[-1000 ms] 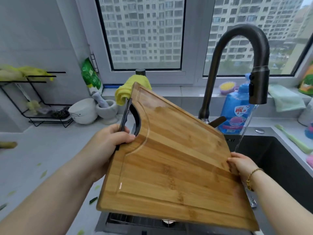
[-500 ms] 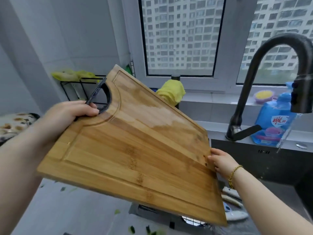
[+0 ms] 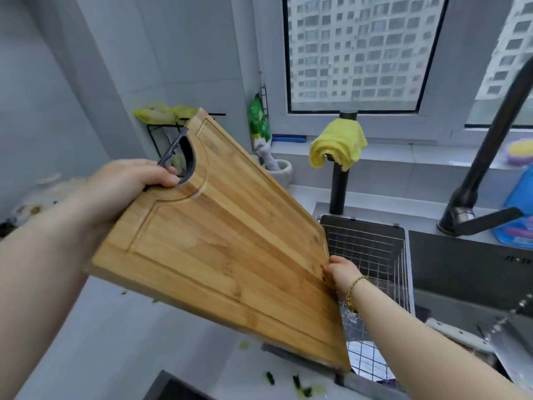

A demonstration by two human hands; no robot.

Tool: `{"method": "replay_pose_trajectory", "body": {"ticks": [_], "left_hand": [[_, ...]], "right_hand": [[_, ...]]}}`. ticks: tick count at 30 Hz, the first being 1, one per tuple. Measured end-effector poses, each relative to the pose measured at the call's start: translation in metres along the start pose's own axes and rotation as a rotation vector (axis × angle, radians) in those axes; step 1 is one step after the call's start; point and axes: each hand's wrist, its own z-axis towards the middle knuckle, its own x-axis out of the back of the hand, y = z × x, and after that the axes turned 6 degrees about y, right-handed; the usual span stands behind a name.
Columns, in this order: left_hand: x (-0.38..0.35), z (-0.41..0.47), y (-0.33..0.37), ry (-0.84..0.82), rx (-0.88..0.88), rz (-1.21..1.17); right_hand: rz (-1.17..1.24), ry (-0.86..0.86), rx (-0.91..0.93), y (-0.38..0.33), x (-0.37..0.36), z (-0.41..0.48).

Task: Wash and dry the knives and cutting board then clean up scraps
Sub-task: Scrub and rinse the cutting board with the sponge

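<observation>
Over the pale grey counter [image 3: 95, 342] beside the dark sink [image 3: 461, 269], two hands hold a tilted rectangular bamboo cutting board [image 3: 225, 249] in the air
The left hand [image 3: 127, 189] grips the black bar of the half-round handle hole at the high end, fingers curled round it; the right hand [image 3: 341, 272] grips the low right edge with bent fingers. Small green scraps [image 3: 300, 382] lie on the counter at the front

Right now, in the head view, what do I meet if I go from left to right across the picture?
left hand → cutting board → right hand → faucet → blue bottle. The yellow cloth is left out: it sits above the right hand.
</observation>
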Motion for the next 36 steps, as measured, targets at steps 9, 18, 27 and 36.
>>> {"method": "replay_pose_trajectory", "body": {"ticks": [9, 18, 27, 36], "left_hand": [[-0.05, 0.027, -0.014, -0.081, 0.11, -0.075], [-0.108, 0.047, -0.03, -0.195, 0.157, -0.081], [-0.15, 0.067, -0.054, -0.323, 0.22, -0.165], [-0.149, 0.079, -0.069, -0.377, 0.222, -0.182]], "right_hand": [[0.087, 0.117, -0.004, 0.024, 0.025, 0.011], [-0.05, 0.342, -0.128, 0.074, 0.085, 0.026], [-0.194, 0.23, -0.184, 0.079, 0.087, 0.022], [-0.182, 0.206, -0.182, 0.077, 0.086, 0.022]]}}
